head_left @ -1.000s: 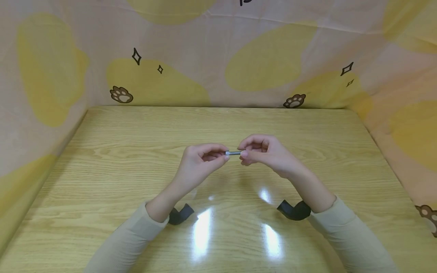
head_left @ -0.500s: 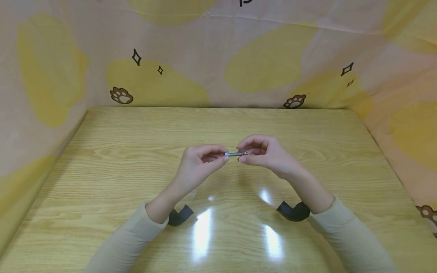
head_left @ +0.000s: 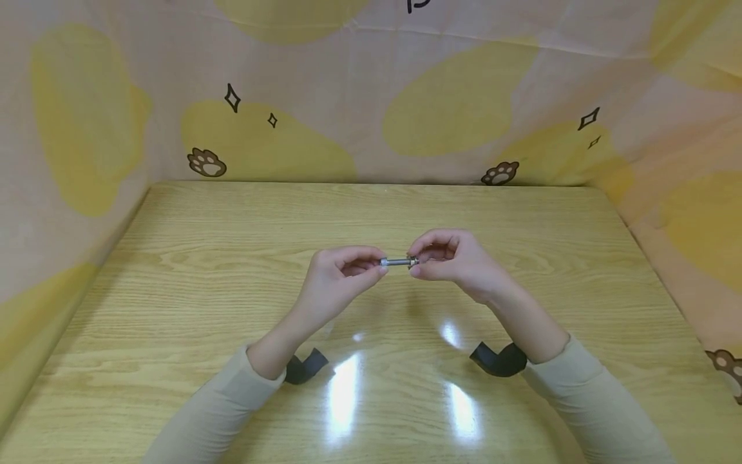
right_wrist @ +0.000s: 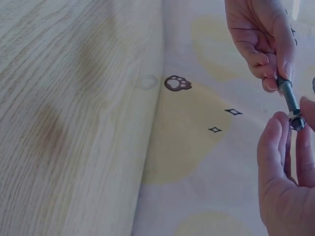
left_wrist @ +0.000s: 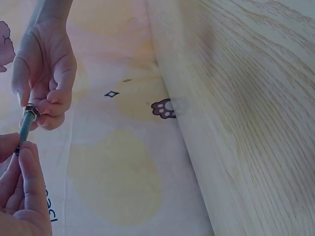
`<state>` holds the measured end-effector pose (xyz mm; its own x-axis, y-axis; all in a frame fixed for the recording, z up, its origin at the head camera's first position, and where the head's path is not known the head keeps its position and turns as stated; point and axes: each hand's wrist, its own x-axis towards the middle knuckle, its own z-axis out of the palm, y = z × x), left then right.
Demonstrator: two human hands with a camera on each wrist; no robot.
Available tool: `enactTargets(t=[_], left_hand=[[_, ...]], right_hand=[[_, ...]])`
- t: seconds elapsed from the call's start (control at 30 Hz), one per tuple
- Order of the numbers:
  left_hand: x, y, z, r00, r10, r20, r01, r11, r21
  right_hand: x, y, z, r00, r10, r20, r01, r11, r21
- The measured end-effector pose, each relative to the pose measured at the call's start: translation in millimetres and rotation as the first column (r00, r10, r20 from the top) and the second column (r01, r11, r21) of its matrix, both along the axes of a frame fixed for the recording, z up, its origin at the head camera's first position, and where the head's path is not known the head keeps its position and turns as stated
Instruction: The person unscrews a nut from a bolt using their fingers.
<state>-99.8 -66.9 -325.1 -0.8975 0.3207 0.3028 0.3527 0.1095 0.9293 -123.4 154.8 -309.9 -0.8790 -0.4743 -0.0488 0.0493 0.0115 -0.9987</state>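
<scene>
A silver threaded bolt [head_left: 397, 262] is held level above the table between the two hands. My left hand [head_left: 339, 274] pinches its head end between thumb and fingers. Near the other end sits a shiny hex nut [right_wrist: 297, 119], with the bolt's tip showing just past it in the right wrist view. My right hand [head_left: 460, 261] has its thumb and index fingertip right at the nut, one on each side, the other fingers bent behind. In the left wrist view the nut [left_wrist: 31, 111] shows beside the right fingertips, and the bolt head is mostly covered by the left fingers.
Below the hands lies a light wood-grain table [head_left: 232, 219] with bright reflections near its front. A patterned pink and yellow cloth [head_left: 359, 96] rises along the back and both sides. Black straps [head_left: 500, 359] show at both wrists, by the sleeve cuffs.
A second ago the right thumb covered the bolt's end. It moved down, baring the nut, and the right fingers then shifted slightly right, to the nut's sides. The left hand has stayed nearly still.
</scene>
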Motion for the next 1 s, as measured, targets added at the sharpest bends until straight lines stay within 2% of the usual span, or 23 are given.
enactTargets(t=[0.27,0.53,0.67,0.87,1.0], left_hand=[[0.0,0.7,2.9,1.0,0.01,-0.006,-0.01,1.0,-0.012],[0.3,0.9,3.9,1.0,0.008,-0.002,-0.008,1.0,-0.017],[-0.2,0.8,4.0,1.0,0.007,-0.001,-0.007,1.0,-0.015],[-0.7,0.5,5.0,1.0,0.006,-0.007,-0.006,1.0,-0.013],[-0.4,0.2,6.1,1.0,0.001,-0.009,-0.001,1.0,-0.008]], right_hand=[[-1.1,-0.3,2.8,0.998,-0.007,0.058,0.005,0.999,0.033],[0.5,1.9,2.5,1.0,-0.001,-0.002,0.001,1.0,-0.001],[-0.2,2.2,2.6,1.0,0.0,0.002,0.0,1.0,-0.017],[-2.2,-0.1,6.0,0.997,-0.011,0.073,0.008,0.999,0.041],[-2.1,-0.5,7.9,0.997,-0.015,0.074,0.01,0.998,0.064]])
